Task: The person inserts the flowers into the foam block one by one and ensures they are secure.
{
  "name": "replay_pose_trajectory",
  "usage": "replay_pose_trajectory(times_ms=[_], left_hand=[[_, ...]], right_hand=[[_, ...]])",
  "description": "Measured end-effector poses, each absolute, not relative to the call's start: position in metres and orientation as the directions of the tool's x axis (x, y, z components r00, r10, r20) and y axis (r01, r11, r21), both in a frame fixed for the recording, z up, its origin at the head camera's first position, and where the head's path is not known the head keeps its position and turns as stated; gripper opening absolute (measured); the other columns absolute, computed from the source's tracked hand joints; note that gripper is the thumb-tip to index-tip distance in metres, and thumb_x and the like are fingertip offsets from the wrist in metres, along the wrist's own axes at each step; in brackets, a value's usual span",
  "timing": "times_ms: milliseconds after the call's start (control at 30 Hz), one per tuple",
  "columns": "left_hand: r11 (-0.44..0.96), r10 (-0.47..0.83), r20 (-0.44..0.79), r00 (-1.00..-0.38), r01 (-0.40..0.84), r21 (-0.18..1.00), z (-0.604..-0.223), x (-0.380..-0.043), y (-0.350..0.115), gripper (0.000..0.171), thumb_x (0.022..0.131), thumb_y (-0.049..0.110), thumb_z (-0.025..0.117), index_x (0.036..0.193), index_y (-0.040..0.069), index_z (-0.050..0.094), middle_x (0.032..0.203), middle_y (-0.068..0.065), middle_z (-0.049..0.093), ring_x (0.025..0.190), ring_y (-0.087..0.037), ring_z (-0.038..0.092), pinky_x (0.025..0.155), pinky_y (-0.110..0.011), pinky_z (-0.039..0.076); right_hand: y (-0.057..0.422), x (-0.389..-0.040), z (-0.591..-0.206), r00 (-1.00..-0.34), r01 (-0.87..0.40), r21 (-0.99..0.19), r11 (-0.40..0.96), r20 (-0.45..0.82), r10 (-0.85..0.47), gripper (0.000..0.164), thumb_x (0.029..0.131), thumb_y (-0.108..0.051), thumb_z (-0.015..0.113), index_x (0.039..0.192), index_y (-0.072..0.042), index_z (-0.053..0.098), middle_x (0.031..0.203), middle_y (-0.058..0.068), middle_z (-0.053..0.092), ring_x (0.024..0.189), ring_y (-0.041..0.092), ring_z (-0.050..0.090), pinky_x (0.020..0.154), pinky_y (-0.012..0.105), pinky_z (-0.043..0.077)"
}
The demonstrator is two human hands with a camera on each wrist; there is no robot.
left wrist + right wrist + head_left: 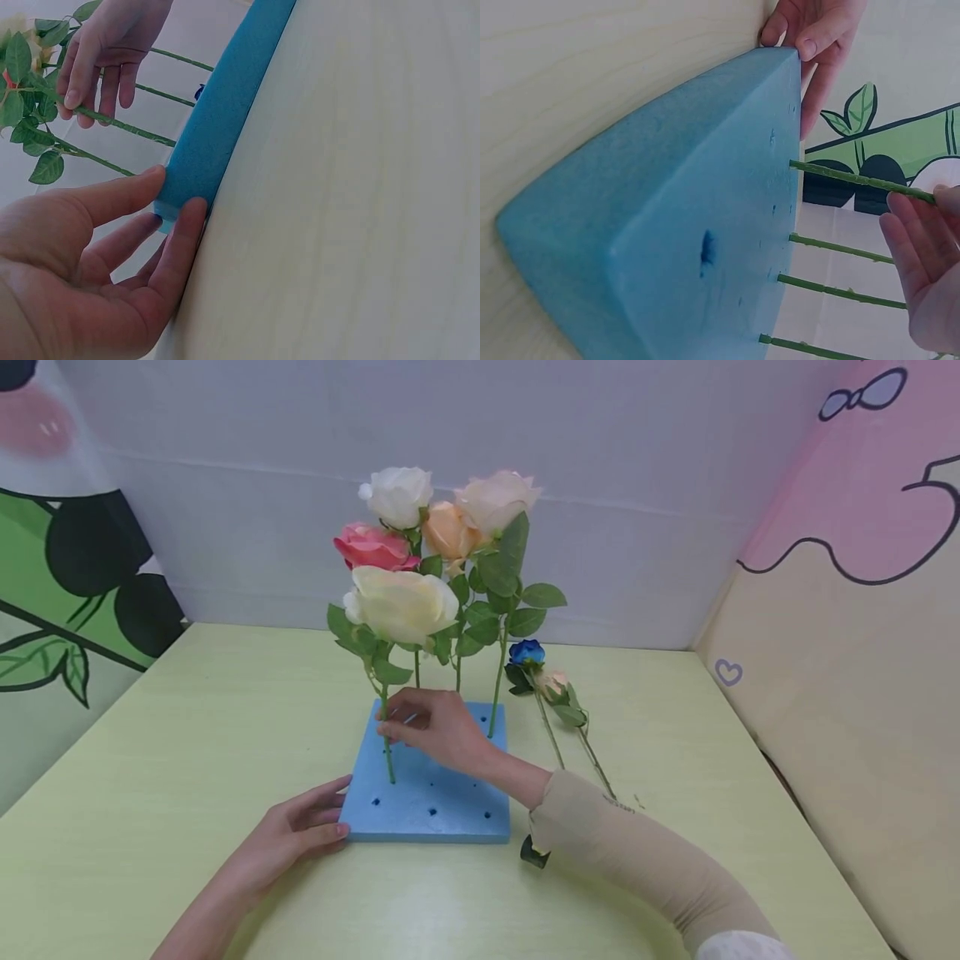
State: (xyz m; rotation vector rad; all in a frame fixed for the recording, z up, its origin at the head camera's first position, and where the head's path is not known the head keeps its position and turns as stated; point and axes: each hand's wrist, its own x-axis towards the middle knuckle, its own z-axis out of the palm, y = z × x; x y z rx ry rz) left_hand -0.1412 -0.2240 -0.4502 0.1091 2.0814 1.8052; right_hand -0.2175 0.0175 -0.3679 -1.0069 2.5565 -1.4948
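A blue foam board point(405, 825) with small holes lies on the table, several artificial roses upright in it. My right hand point(442, 727) pinches the green stem point(862, 181) of the cream rose point(402, 603), whose lower end meets the board at its left side. Behind it stand a deep pink rose point(373, 547), a white rose point(399, 496), an orange rose point(448, 531) and a pale pink rose point(497, 502). With thumb and fingers, my left hand point(296, 831) holds the board's near left corner, also seen in the left wrist view.
Right of the board, a blue rose point(527, 652) and a peach rose point(555, 683) lie on the pale table point(187, 735), their stems running toward the right sleeve. A small dark piece point(534, 853) shows beside that sleeve. A pale cloth point(300, 560) hangs behind.
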Motion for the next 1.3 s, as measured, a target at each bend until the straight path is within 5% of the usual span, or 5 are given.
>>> replay_pose_trajectory(times_ms=[733, 1100, 1300], left_hand=[[0.176, 0.308, -0.236, -0.921, -0.189, 0.966, -0.4531, -0.1400, -0.2244, 0.074, 0.092, 0.019, 0.070, 0.155, 0.010, 0.032, 0.150, -0.024, 0.042, 0.107, -0.001, 0.062, 0.091, -0.028, 0.060], [0.185, 0.300, -0.241, -0.923, -0.191, 0.964, -0.4507, -0.1396, -0.2237, 0.075, 0.092, 0.019, 0.070, 0.155, 0.011, 0.032, 0.150, -0.025, 0.042, 0.108, -0.002, 0.062, 0.091, -0.027, 0.060], [0.184, 0.300, -0.243, -0.923, -0.194, 0.964, -0.4497, -0.1392, -0.2238, 0.075, 0.092, 0.019, 0.071, 0.155, 0.011, 0.031, 0.151, -0.025, 0.041, 0.107, -0.001, 0.062, 0.091, -0.027, 0.060]], right_hand=[[0.0192, -0.2129, -0.3698, -0.777, -0.556, -0.752, 0.354, 0.319, -0.543, 0.016, 0.094, -0.021, 0.068, 0.109, -0.017, 0.071, 0.100, -0.001, 0.077, 0.086, -0.002, 0.069, 0.079, 0.016, 0.058], [0.0201, -0.2126, -0.3702, -0.777, -0.557, -0.753, 0.350, 0.325, -0.539, 0.018, 0.094, -0.018, 0.068, 0.111, -0.015, 0.071, 0.105, 0.000, 0.077, 0.092, 0.003, 0.070, 0.081, 0.016, 0.057], [0.0269, -0.2110, -0.3718, -0.787, -0.539, -0.767, 0.348, 0.310, -0.534, 0.026, 0.095, -0.017, 0.066, 0.121, -0.012, 0.067, 0.114, 0.002, 0.074, 0.101, 0.012, 0.071, 0.090, 0.026, 0.058]])
